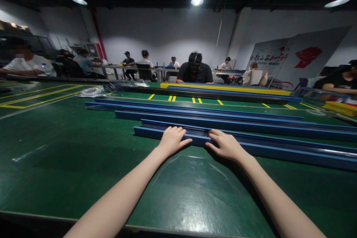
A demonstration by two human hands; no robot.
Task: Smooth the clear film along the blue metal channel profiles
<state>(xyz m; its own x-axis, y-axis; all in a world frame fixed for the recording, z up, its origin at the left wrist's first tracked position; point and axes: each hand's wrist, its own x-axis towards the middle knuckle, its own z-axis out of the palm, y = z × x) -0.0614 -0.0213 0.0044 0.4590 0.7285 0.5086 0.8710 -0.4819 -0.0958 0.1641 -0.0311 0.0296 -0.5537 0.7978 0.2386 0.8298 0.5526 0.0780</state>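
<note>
A long blue U-shaped channel (279,148) lies across the green table in front of me, its open side up. My left hand (172,141) grips its near wall close to the left end, fingers over the top edge and thumb stretched along the near side. Further right, my right hand (224,144) holds the same wall, with bent fingers reaching into the groove and the thumb on the near face. Both hands are closed on the channel, and the fingertips are partly hidden inside it. Just behind lies another blue channel (167,118), roughly parallel.
Beyond the blue channels lie a black strip (223,96) and a yellow strip (251,90) on the green table (69,178). A clear plastic bundle (90,91) rests at the far left, a yellow tray (341,108) at the right. A person (195,68) bends over the far side.
</note>
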